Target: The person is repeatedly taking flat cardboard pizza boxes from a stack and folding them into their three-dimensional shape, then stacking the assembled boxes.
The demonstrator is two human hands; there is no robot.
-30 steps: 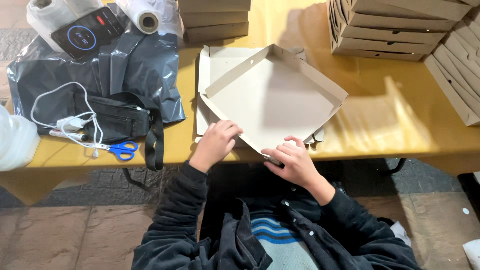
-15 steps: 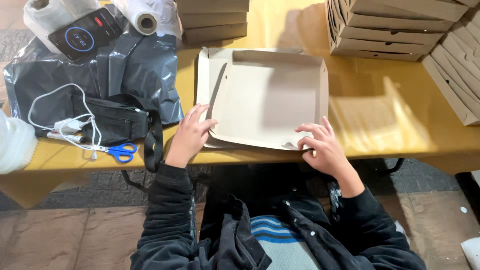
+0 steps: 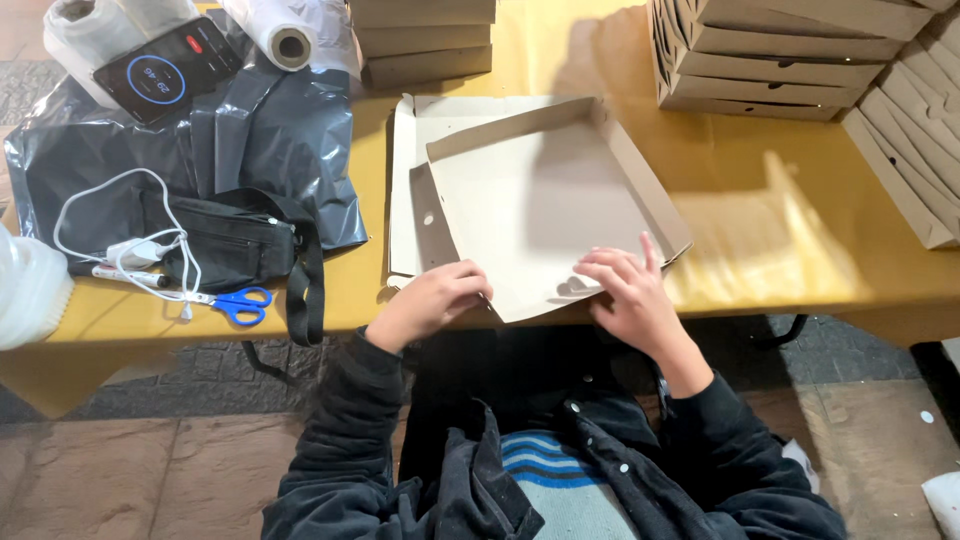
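Comparing with half a second back, the half-folded cardboard box (image 3: 540,200) has swung round on the yellow table (image 3: 800,250), so a corner now points at the person and the near flaps look next in the folding. Left hand (image 3: 432,300) is curled, pinching the near-left edge; right hand (image 3: 625,290) lies mostly open, fingers spread, pressing the near-right edge.
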